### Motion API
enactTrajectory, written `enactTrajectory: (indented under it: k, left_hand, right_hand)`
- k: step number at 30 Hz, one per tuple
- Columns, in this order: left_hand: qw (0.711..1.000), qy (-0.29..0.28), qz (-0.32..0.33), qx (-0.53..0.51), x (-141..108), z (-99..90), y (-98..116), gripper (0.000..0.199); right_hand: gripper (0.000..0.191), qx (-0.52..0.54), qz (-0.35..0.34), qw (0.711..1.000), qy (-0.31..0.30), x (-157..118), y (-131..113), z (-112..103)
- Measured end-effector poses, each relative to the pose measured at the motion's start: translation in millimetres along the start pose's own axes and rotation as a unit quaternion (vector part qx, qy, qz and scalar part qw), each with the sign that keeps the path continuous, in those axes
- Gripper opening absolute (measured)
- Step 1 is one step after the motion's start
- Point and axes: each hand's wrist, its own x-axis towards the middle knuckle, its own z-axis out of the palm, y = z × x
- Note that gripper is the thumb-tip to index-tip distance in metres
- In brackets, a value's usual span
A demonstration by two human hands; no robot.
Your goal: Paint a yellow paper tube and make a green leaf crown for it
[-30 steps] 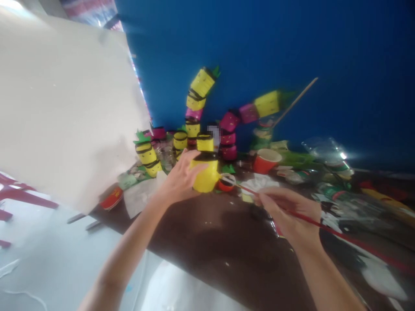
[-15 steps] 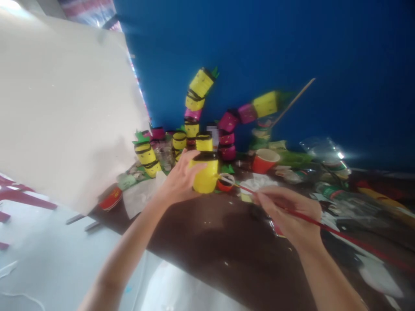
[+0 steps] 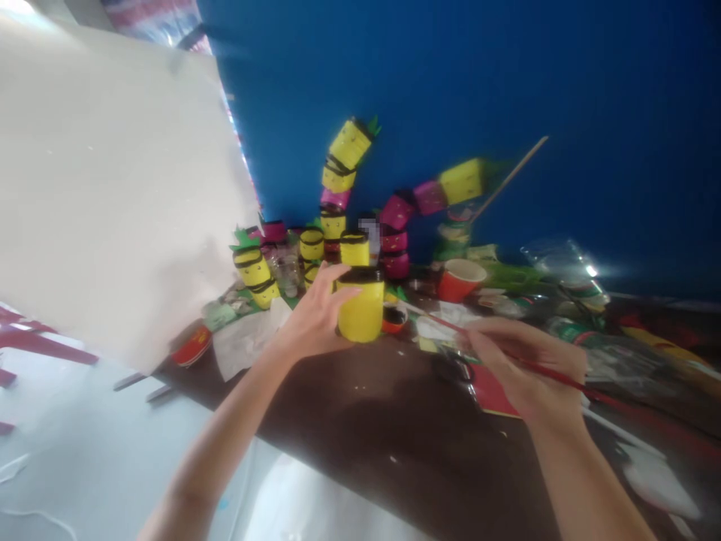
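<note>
My left hand (image 3: pixel 319 312) grips a yellow cup (image 3: pixel 362 312) with a black rim from its left side, thumb across the front and fingers by the rim. The cup stands upright at the table's middle. In my right hand (image 3: pixel 526 361) is a long red-handled paintbrush (image 3: pixel 442 321), held like a pen. Its tip points left, a short way from the cup. A small red-rimmed container of dark contents (image 3: pixel 394 318) sits just right of the yellow cup. Behind it stands another yellow piece with black bands (image 3: pixel 354 248).
Stacked yellow and magenta cup figures (image 3: pixel 336 180) stand along the blue wall (image 3: pixel 451 75). A red cup (image 3: pixel 462 282), clear plastic bottles (image 3: pixel 597 346) and a red booklet-like item (image 3: pixel 493 391) lie to the right. A red bowl (image 3: pixel 191 344) rests at the table's left edge.
The paintbrush has drawn back right, away from the yellow cup, with my right hand. The cup and my left hand have shifted slightly right.
</note>
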Motion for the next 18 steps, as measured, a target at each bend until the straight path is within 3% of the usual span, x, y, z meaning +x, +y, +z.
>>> enactTrajectory:
  k: [6, 14, 18]
  left_hand:
    - [1.000, -0.013, 0.010, -0.001, 4.0, 2.5, 4.4, 0.077]
    - [1.000, -0.001, 0.007, -0.014, -0.3, 0.6, 1.7, 0.083]
    - [1.000, -0.002, 0.013, -0.024, -1.7, 1.7, 1.8, 0.082]
  right_hand:
    - [0.009, 0.039, -0.037, 0.998, -0.043, 3.6, 0.1, 8.1]
    - [0.003, 0.027, -0.017, 0.999, -0.003, 8.6, 7.3, -2.1]
    - [0.003, 0.038, -0.039, 0.998, -0.035, 9.2, 4.6, 0.8]
